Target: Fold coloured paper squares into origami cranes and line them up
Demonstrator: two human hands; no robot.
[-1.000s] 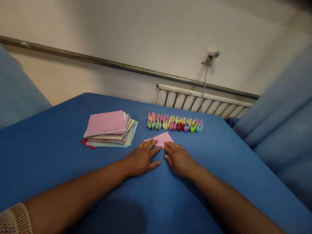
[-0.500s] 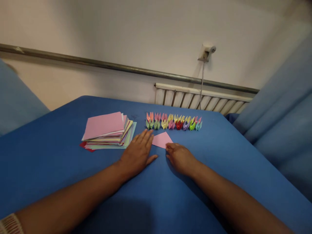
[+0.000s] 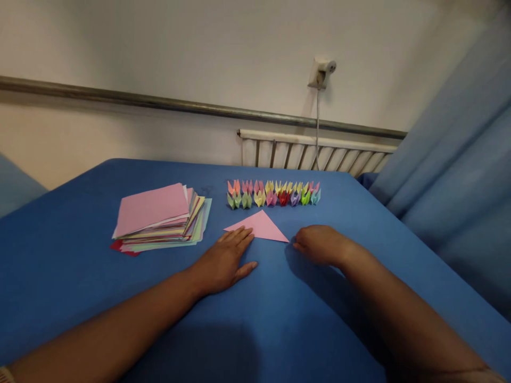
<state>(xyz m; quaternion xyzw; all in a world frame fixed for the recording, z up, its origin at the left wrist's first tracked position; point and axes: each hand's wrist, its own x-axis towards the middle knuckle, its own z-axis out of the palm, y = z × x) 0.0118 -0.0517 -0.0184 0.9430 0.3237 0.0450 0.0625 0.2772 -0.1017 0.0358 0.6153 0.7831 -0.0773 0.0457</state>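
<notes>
A pink sheet of paper [image 3: 265, 227], folded into a triangle, lies on the blue table. Its long edge faces me and its peak points away. My left hand [image 3: 223, 260] rests flat, palm down, with its fingers stretched over the left part of the triangle and the thumb spread. Just beyond the triangle's right corner is my right hand [image 3: 319, 243]. Its fingers are curled closed, and a small gap seems to separate them from the paper. Its shadow falls on the table beneath it. I see nothing between those fingers.
A stack of coloured paper [image 3: 154, 210] stands at the left on the blue table [image 3: 255, 324]. Behind the pink triangle, several small folded paper cranes [image 3: 271, 198] stand in two rows. A radiator [image 3: 279, 151], a wall pipe and a plugged-in cord are behind; a blue curtain [image 3: 451, 175] hangs at right.
The right hand has moved right, off the pink paper to beyond its corner. More of the triangle now shows, and the left fingers lie over its left part. The view has shifted slightly.
</notes>
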